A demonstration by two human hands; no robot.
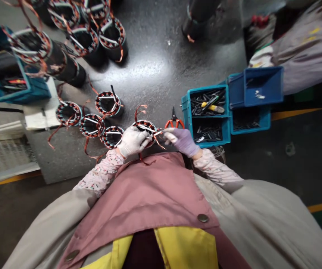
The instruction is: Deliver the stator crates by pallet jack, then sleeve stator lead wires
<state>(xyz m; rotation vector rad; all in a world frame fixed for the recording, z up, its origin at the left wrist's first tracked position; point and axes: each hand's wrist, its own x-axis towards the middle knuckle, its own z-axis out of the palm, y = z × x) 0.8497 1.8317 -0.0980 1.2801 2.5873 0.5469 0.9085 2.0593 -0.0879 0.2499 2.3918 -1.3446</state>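
Note:
A motor stator (143, 124) with copper windings and white sleeved leads stands at the table edge in front of me. My left hand (133, 141), in a white glove, is closed over its near left rim, and the fingertips partly hide the opening. On the stator's right side my right hand (181, 140), in a lavender glove, pinches a thin lead wire (158, 133) that sticks out from the rim. Red-handled pliers (174, 120) lie on the table just beyond my right hand.
More stators (108, 103) stand to the left, and taller ones (112, 35) farther back. On the right a teal bin (187, 114) holds black sleeves and a yellow-handled tool (212, 107); blue bins (263, 87) adjoin it. A co-worker's sleeve (303, 48) reaches in at upper right.

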